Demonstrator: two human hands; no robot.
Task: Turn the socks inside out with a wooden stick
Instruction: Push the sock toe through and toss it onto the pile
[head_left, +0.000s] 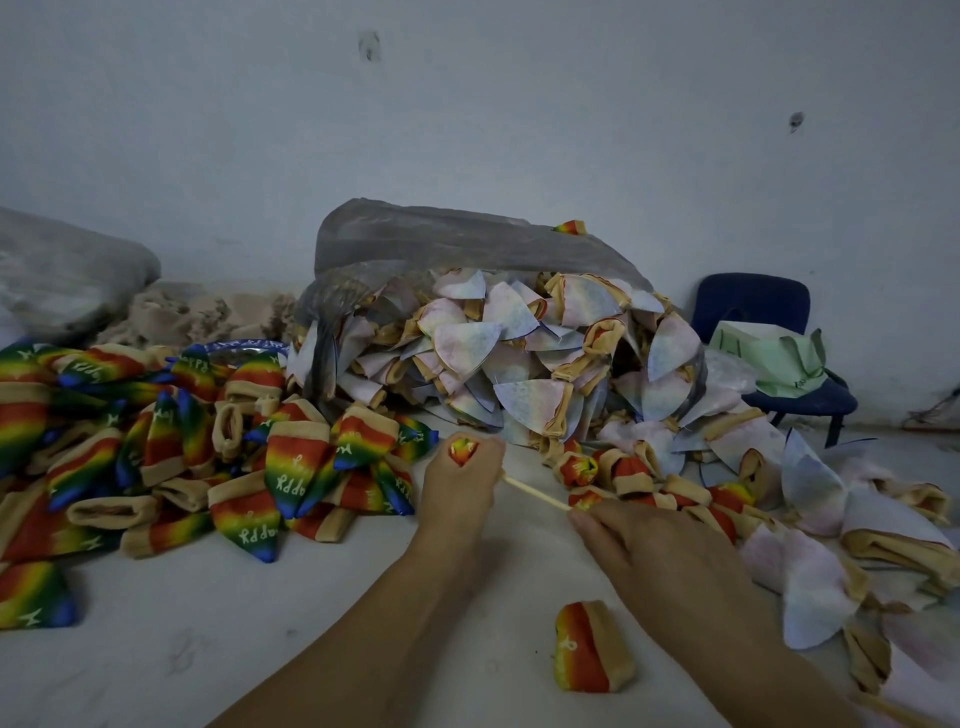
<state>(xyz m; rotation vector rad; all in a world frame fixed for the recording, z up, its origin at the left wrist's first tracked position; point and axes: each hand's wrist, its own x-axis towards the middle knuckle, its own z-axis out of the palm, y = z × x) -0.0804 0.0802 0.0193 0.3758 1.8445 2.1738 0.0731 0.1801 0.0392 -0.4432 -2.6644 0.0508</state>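
Observation:
My left hand (460, 480) grips a bunched rainbow sock (462, 450) that sticks out of the top of the fist. A thin wooden stick (535, 493) runs from that fist down to the right, where my right hand (654, 556) pinches its other end. Several partly rolled socks (623, 475) lie in a row beyond my right hand. One rolled red and beige sock (592, 647) lies on the white surface (260, 623) below my right wrist.
A heap of rainbow socks (182, 441) fills the left side. A big clear plastic bag (467, 244) spills pale inside-out socks (519, 353) in the middle and to the right. A blue chair (753, 306) with green paper stands by the wall at right.

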